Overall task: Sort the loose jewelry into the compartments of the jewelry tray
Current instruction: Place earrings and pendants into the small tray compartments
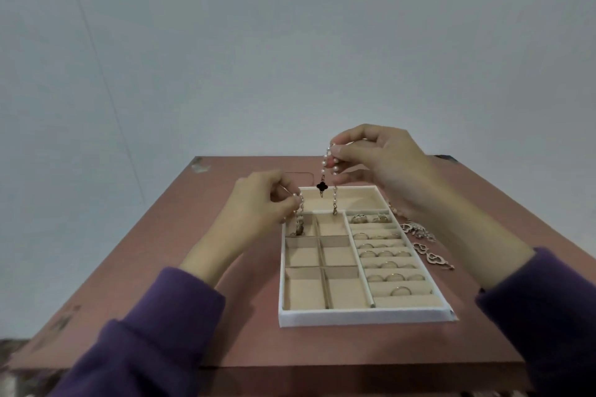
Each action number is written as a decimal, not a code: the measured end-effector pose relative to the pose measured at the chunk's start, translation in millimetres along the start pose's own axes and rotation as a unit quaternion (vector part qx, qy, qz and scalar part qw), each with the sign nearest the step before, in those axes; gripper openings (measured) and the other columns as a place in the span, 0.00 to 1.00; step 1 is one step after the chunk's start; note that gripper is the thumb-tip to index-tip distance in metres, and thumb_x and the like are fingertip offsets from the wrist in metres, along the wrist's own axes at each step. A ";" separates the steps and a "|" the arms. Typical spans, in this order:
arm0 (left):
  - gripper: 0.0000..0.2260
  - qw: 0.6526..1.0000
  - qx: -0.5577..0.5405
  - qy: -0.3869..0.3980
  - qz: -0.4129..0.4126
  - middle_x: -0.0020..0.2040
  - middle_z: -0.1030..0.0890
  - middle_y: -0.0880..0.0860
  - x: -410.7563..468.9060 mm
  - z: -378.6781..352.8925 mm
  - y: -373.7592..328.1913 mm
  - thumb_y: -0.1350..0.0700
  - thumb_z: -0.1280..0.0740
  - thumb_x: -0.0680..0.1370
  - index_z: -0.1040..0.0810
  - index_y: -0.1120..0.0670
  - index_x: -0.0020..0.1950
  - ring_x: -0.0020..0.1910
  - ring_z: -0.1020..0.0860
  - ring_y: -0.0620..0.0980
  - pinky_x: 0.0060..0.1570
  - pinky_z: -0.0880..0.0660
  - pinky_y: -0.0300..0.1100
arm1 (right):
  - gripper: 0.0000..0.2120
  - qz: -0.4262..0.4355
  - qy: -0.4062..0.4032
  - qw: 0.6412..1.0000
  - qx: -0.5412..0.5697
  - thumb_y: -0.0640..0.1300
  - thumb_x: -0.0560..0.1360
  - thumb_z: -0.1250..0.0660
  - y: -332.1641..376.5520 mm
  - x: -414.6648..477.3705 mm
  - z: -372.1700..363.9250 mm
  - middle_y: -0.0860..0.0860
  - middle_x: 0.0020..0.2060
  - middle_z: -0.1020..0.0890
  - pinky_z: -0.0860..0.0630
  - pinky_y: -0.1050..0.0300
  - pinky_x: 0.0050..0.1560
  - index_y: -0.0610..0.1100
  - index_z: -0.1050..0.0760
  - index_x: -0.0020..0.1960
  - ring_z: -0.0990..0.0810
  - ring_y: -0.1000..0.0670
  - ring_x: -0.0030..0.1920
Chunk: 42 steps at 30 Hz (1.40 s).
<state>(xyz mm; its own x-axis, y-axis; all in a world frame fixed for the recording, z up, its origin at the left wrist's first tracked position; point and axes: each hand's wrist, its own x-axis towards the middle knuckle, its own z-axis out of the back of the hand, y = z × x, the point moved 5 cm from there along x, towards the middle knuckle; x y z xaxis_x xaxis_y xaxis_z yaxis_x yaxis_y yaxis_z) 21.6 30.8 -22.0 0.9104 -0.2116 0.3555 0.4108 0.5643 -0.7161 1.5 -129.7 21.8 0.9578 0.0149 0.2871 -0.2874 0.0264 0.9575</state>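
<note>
Left hand [258,203], purple sleeve, had its fingers curled, thumb and fingertips pinching a pearl chain [299,219]. The chain dropped straight below those fingers, lower end inside the far-left small compartment of the jewelry tray [364,316]. The tray sat on a red-brown table [225,300], below and between both hands. Right hand [383,171] was higher, fingertips pinched tight on a pearl strand [325,164]. Two ends hung under the fingers, one with a black clover charm [322,185], the other over the long far compartment. Couldn't tell if chain and strand joined. Rings [387,254] sat in slotted rows below the right wrist. Loose openwork pieces [429,255] lay on the table under the right forearm, just beside the tray.
</note>
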 end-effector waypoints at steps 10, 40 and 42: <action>0.01 0.999 -0.015 -0.010 0.039 0.35 0.18 0.48 -5.2 -9.5 17.4 0.56 0.27 0.70 0.18 0.52 0.40 0.31 0.24 0.39 0.34 0.31 0.27 | 0.03 0.015 0.016 0.999 -0.046 0.32 0.72 0.32 -5.6 6.3 -12.0 0.43 0.34 0.17 0.20 0.61 0.35 0.36 0.23 0.46 0.20 0.48 0.34; 0.10 0.986 -0.115 -0.094 0.076 0.43 0.16 0.52 -7.9 6.2 21.8 0.62 0.35 0.71 0.19 0.48 0.44 0.47 0.20 0.47 0.45 0.27 0.35 | 0.05 0.037 0.139 0.893 -0.427 0.41 0.71 0.30 -45.6 6.3 -37.3 0.57 0.31 0.21 0.33 0.75 0.32 0.47 0.17 0.46 0.26 0.67 0.29; 0.10 0.988 -0.110 -0.093 0.059 0.43 0.16 0.52 -8.9 6.1 17.2 0.62 0.35 0.71 0.19 0.49 0.45 0.47 0.20 0.47 0.47 0.27 0.37 | 0.06 0.044 0.127 0.896 -0.424 0.41 0.72 0.32 -40.3 4.5 -29.8 0.58 0.32 0.21 0.32 0.75 0.34 0.47 0.18 0.47 0.25 0.64 0.30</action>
<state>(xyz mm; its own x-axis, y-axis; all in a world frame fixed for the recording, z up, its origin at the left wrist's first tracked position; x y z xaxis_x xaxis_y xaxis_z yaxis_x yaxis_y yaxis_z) 20.3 47.3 -33.7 0.9365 0.0067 0.3506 0.3213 0.3841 -0.8656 17.2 -100.9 -16.4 0.9302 0.2772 0.2407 -0.3654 0.7625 0.5339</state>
